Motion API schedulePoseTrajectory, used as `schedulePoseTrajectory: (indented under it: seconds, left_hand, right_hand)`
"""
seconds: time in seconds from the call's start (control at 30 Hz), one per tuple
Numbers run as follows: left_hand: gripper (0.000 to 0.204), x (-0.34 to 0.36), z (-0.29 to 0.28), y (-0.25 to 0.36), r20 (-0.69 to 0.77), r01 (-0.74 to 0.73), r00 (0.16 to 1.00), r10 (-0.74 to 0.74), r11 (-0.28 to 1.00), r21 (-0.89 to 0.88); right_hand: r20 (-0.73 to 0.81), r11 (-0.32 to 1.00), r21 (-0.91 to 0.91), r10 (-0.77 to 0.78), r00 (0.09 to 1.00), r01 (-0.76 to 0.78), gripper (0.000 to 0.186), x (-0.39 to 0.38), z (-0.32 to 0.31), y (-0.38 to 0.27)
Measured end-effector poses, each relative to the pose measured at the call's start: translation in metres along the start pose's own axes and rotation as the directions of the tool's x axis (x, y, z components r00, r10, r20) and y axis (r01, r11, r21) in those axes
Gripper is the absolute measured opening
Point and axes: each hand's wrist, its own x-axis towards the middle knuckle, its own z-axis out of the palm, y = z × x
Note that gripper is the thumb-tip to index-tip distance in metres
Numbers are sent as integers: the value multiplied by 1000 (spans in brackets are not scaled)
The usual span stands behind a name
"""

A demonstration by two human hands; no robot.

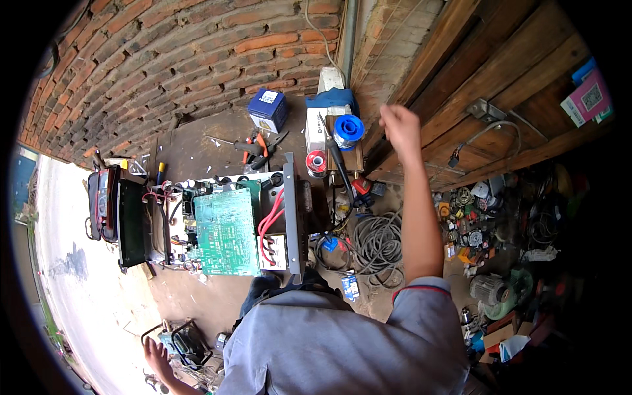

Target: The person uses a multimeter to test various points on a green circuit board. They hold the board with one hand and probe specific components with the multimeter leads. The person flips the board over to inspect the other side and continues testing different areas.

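My right arm is stretched forward, and my right hand (400, 128) is raised beside the wooden boards, right of the blue solder spool (349, 129). Its fingers are curled closed; whether anything is in them is hidden. Low at the left, away from the bench, hangs my left hand (157, 359), fingers apart and holding nothing. In front of me lies an opened electrical machine (293, 217) with a large green circuit board (227, 230) and thick red cables (270, 224). A soldering iron (337, 155) leans near the red-rimmed spool (316, 162).
Pliers and a screwdriver (253, 148) lie behind the machine, near a blue box (268, 110). A multimeter in a case (103, 201) stands at the left. Coiled cable (378, 243) and an electric motor (490, 289) sit on the cluttered floor. A brick wall (197, 52) bounds the bench.
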Motion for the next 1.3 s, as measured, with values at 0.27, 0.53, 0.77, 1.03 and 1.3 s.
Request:
schedulePoseTrajectory:
  seconds: [0.27, 0.53, 0.77, 1.03, 1.3]
  left_hand:
    - [50, -22, 84, -15, 206, 166, 961, -183, 981, 97]
    - [50, -12, 122, 6, 370, -6, 927, -70, 980, 200]
    - [49, -12, 134, 13, 413, -13, 907, -89, 971, 238]
    - [50, -10, 150, 9, 470, -59, 879, -86, 957, 286]
    - [49, -31, 179, 3, 521, -76, 850, -80, 960, 271]
  right_hand:
    - [17, 984, 160, 74, 997, -76, 42, -115, 20, 91]
    - [219, 904, -293, -254, 942, 312, 62, -109, 21, 81]
    - [231, 871, -322, -309, 923, 372, 57, -107, 14, 81]
    - [-67, 947, -227, -250, 966, 229, 29, -123, 22, 73]
    - [-143, 945, 262, 237, 961, -194, 25, -136, 37, 80]
